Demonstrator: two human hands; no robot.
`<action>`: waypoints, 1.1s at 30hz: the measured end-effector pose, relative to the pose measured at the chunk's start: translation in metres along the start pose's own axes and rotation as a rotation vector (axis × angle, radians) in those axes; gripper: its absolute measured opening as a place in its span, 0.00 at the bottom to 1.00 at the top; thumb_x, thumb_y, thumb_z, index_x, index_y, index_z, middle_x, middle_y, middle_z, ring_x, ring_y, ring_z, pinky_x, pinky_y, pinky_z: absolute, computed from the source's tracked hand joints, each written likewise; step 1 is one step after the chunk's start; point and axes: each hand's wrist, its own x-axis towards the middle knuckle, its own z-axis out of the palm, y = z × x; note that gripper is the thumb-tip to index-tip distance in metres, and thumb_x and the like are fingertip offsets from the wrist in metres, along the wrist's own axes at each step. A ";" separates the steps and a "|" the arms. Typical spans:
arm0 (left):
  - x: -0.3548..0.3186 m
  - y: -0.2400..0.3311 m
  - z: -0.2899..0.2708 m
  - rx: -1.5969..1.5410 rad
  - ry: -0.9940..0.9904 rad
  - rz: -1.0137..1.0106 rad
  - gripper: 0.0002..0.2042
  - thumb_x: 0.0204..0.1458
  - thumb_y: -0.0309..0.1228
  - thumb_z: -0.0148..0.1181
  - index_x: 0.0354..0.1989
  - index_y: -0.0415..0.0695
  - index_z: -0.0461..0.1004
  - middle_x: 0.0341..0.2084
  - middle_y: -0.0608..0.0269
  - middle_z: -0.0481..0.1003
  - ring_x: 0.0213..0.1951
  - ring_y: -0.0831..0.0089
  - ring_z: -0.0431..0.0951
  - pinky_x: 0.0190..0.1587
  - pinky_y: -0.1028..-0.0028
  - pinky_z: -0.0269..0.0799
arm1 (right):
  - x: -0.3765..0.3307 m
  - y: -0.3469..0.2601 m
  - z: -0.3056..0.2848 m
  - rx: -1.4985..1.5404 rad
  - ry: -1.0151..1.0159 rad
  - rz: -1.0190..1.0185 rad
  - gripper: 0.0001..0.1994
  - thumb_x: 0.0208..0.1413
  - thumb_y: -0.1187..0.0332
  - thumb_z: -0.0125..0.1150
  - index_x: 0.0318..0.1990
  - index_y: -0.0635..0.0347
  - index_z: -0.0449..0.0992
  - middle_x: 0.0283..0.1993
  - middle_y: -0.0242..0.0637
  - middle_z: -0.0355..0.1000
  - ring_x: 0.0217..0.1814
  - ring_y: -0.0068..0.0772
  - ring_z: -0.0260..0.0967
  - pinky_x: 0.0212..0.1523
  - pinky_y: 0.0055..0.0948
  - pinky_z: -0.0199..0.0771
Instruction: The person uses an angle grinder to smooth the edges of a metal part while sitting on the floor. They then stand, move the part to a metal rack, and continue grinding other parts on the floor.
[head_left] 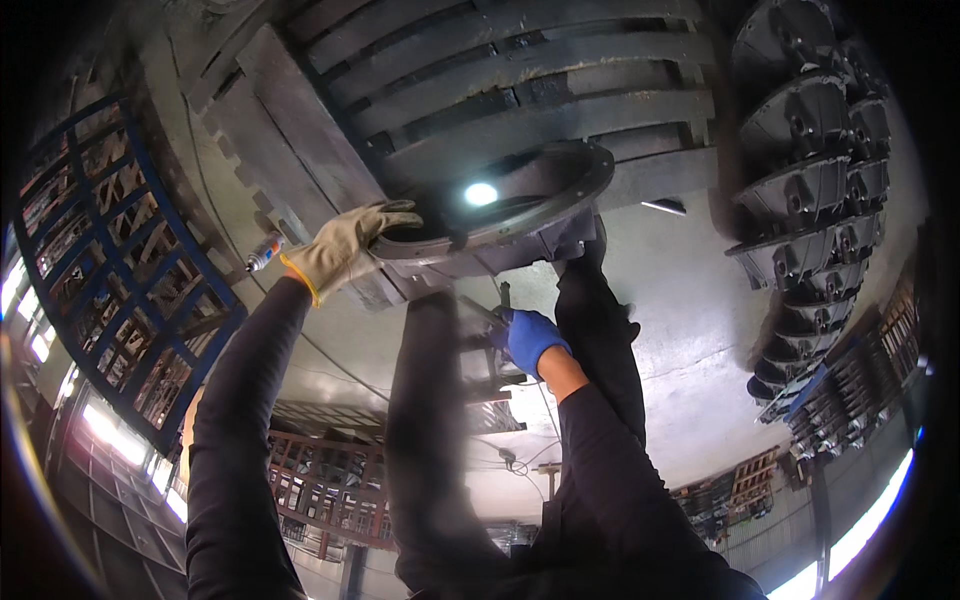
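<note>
A large dark metal casting (560,225) with a round flanged rim lies tilted at the near edge of a slatted pallet. My left hand (345,245), in a beige work glove with a yellow cuff, grips the left side of its rim, fingers reaching over into the opening. Below the casting, between my legs, my right hand (535,340) in a blue glove is closed round a dark hand tool (503,300). Only the tool's narrow end shows above the fist, so its kind is unclear. A bright round spot of light shows inside the opening.
The slatted pallet (530,75) extends behind the casting. Several similar castings (800,200) are stacked at the right. A blue metal rack (110,270) stands left, with a spray can (264,252) beside my left wrist. A thin cable (340,365) crosses the floor.
</note>
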 end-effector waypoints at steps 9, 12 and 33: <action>0.013 0.061 0.004 0.365 -0.012 0.060 0.09 0.50 0.33 0.65 0.33 0.40 0.79 0.29 0.55 0.79 0.35 0.57 0.82 0.45 0.65 0.81 | -0.003 0.015 0.019 -0.151 0.054 -0.050 0.13 0.60 0.61 0.61 0.49 0.53 0.81 0.49 0.50 0.81 0.52 0.56 0.79 0.52 0.50 0.79; 0.048 0.117 0.002 0.242 -0.124 -0.217 0.11 0.47 0.35 0.65 0.31 0.40 0.79 0.22 0.51 0.76 0.29 0.52 0.80 0.36 0.59 0.77 | -0.007 0.023 0.022 -0.280 0.000 -0.088 0.12 0.60 0.63 0.62 0.49 0.53 0.82 0.48 0.48 0.81 0.52 0.54 0.79 0.51 0.49 0.80; 0.088 0.146 -0.009 0.027 0.153 -0.315 0.21 0.59 0.48 0.61 0.52 0.44 0.80 0.37 0.51 0.83 0.41 0.52 0.83 0.45 0.60 0.78 | -0.142 0.007 -0.030 1.030 0.488 -0.419 0.40 0.66 0.39 0.47 0.71 0.67 0.65 0.46 0.33 0.74 0.27 0.15 0.53 0.26 0.18 0.57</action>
